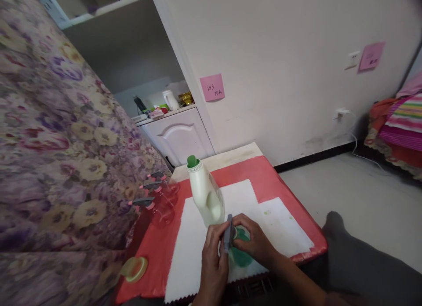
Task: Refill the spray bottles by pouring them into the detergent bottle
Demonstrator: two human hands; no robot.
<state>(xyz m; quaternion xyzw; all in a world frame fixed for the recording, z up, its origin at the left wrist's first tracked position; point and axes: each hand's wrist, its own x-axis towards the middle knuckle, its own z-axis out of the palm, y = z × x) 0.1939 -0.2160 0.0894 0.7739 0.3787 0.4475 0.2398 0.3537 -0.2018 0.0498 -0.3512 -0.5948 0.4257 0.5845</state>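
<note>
My left hand and my right hand meet near the front of the small table, both closed on a spray bottle holding green liquid. The left fingers grip its grey trigger head; the right hand wraps the bottle's body. Just behind them stands a white detergent jug with a handle and a green spout, uncapped. Everything rests on a white cloth spread over the red table top.
Three clear spray bottles with grey-pink heads stand at the table's left edge, next to a flowered bedspread. A yellowish cap lies at the front left. White cupboard, wall and bare floor lie beyond.
</note>
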